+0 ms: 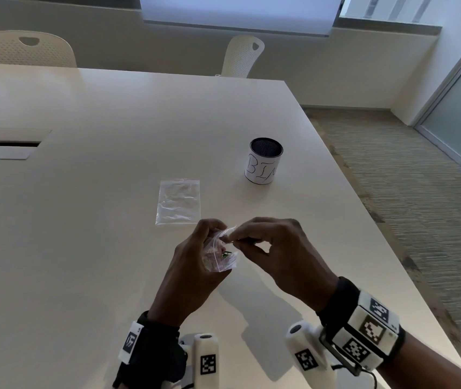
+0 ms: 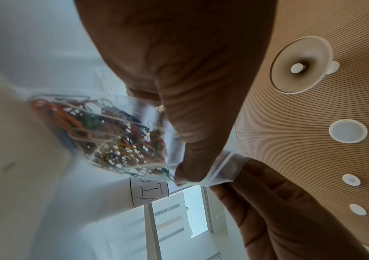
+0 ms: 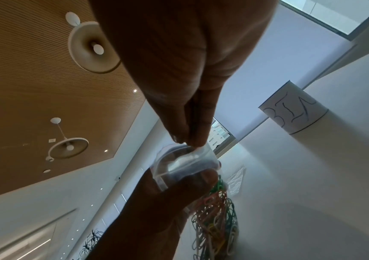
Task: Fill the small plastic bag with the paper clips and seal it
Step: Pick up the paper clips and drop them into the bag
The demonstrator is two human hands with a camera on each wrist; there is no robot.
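Small clear zip-top plastic bag (image 1: pixel 219 255), loaded with mixed-colour wire paper clips (image 2: pixel 121 139), held above the pale table (image 1: pixel 89 248). My left hand (image 1: pixel 193 262) wraps the bag's body, thumb pressed across the film just below the mouth; my right hand (image 1: pixel 274 248) pinches the zip strip narrowly between thumb and fingertips (image 3: pixel 190 137). The clips hang as a loose bundle below both grips. I judge the film thin, limp and slippery, the load light but shifting, so the stiffer zip strip is the place to hold. A second, empty clear bag (image 1: pixel 178 202) lies flat beyond the hands; a paper-wrapped mesh cup marked BIN (image 1: pixel 263 162) stands farther off to the right.
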